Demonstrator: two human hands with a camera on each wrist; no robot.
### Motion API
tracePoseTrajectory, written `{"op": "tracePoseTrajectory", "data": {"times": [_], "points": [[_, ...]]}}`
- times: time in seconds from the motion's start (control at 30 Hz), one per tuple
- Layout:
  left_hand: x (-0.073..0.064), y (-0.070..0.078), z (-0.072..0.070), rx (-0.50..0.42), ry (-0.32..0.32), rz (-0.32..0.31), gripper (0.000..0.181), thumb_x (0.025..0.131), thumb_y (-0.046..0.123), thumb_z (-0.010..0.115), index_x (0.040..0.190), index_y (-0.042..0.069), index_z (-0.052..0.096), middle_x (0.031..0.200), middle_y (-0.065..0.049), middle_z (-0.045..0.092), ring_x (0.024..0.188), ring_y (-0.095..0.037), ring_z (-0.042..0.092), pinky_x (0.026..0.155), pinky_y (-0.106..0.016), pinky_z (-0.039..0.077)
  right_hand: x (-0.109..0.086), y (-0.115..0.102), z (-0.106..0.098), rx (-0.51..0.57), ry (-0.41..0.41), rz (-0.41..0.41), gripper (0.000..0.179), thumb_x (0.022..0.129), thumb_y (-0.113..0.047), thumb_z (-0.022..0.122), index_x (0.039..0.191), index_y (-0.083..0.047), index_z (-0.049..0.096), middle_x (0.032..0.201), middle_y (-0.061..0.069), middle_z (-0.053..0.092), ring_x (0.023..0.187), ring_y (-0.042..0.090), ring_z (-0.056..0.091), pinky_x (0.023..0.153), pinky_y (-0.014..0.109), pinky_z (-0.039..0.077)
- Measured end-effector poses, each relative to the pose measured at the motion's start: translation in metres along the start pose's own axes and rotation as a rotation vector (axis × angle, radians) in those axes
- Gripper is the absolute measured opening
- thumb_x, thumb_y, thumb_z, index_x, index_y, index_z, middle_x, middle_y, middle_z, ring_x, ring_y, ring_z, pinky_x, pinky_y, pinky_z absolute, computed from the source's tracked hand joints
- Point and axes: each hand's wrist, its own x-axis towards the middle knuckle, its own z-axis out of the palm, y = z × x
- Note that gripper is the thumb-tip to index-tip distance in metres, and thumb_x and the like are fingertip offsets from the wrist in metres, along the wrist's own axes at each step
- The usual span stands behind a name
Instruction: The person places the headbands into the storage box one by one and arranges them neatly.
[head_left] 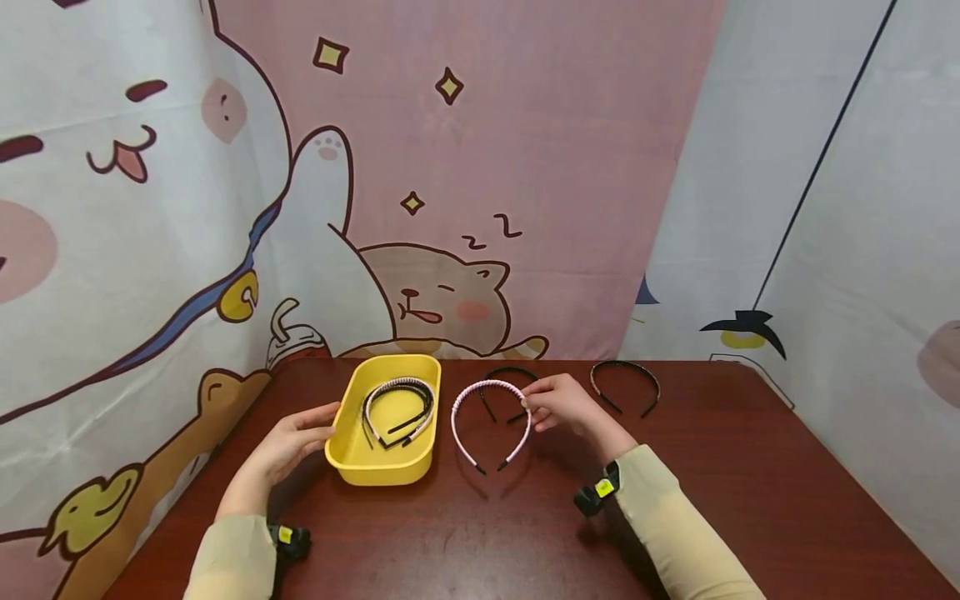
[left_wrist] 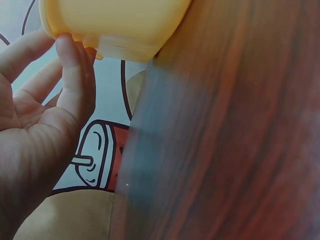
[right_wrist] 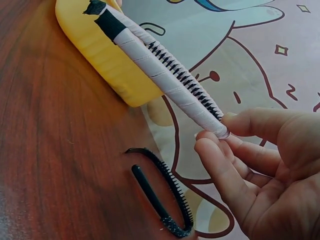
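Observation:
My right hand (head_left: 557, 403) pinches a pale pink wrapped headband (head_left: 456, 408) by one side between thumb and fingers. The headband has dark tips and black teeth along its inside (right_wrist: 187, 80), and is held up over the table with its ends downward. At the left, the fingers of my left hand (head_left: 291, 442) hold the rim of a yellow plastic tray (head_left: 382, 473). Seen from the left wrist, the thumb and fingertips lie at the tray's lip. Inside the tray, a pink headband (head_left: 395, 383) and dark headbands (head_left: 367, 421) lie overlapping.
Behind the held headband, a black headband (head_left: 491, 408) with teeth lies on the dark red wooden table (head_left: 480, 542). Another dark headband (head_left: 654, 387) lies farther right, near the back edge. A cartoon-printed cloth (head_left: 570, 167) hangs behind the table.

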Motion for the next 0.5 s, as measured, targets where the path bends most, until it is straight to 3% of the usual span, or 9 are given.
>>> {"op": "tracePoseTrajectory", "data": {"times": [0.5], "points": [[-0.001,0.000,0.000,-0.029,0.000,0.001,0.057,0.096,0.003,0.056,0.147,-0.007,0.033,0.149,-0.029,0.033,0.121,-0.027,0.054,0.094,-0.032,0.049,0.000,-0.019,0.001,-0.027,0.029,-0.011,0.034,0.087,-0.003,0.064,0.115,0.016,0.060,0.071,0.010,0.065,0.056,0.017,0.063,0.055,0.036,0.058]]}}
